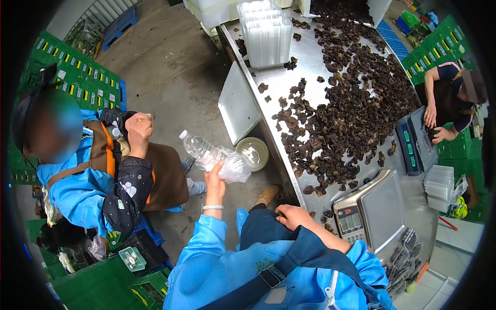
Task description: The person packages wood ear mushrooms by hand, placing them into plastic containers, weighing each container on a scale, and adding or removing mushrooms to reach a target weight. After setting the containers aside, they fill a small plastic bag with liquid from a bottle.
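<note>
My left hand [214,181] is closed around a crumpled clear plastic bag [235,168], with a clear plastic bottle [201,147] with a white cap beside it, partly covered by the bag. The bottle tilts up to the left above the concrete floor. My right hand [292,217] rests near the edge of the metal table [283,147], fingers bent over dark blue cloth at my lap; whether it holds anything is hidden. Beyond the bag, a round bucket [253,153] with white bits inside stands on the floor.
Dark mushroom-like pieces [336,134] cover much of the table, with stacked clear trays [266,36] and two scales [369,209], [411,144]. A person in blue [77,175] stands left; another person [454,98] works at right. Green crates [85,77] line the left.
</note>
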A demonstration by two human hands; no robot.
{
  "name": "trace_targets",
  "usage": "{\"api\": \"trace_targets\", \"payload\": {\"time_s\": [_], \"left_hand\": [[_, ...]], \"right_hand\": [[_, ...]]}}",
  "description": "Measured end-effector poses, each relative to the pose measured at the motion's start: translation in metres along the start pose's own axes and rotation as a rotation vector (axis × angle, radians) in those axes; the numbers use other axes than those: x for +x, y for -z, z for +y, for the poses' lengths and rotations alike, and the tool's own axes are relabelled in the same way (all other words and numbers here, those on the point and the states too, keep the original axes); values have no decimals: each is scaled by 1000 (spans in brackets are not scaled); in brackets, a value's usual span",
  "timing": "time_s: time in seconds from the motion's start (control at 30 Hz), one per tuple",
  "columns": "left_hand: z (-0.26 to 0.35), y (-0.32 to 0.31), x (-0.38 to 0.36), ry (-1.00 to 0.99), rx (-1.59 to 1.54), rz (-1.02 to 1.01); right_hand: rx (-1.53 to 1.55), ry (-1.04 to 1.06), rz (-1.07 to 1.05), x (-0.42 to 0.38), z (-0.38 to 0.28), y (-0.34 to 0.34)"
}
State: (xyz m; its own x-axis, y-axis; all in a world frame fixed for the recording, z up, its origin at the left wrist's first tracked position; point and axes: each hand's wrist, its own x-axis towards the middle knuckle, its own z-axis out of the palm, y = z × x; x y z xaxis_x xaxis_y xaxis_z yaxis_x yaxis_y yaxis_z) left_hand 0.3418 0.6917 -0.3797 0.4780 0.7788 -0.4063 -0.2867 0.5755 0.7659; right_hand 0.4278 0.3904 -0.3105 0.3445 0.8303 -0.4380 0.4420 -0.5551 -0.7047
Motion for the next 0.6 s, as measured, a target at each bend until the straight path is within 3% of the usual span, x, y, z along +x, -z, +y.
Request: {"api": "trace_targets", "payload": {"time_s": [0.33,0.5,0.6], "left_hand": [[4,4,-3,18,39,-63],[-16,47,30,50,118,-113],[16,11,23,-63,380,-112]], "right_hand": [[17,-32,-40,-1,-8,6],[14,-29,-36,-4,-16,12],[17,-14,-44,-3,-16,10]]}}
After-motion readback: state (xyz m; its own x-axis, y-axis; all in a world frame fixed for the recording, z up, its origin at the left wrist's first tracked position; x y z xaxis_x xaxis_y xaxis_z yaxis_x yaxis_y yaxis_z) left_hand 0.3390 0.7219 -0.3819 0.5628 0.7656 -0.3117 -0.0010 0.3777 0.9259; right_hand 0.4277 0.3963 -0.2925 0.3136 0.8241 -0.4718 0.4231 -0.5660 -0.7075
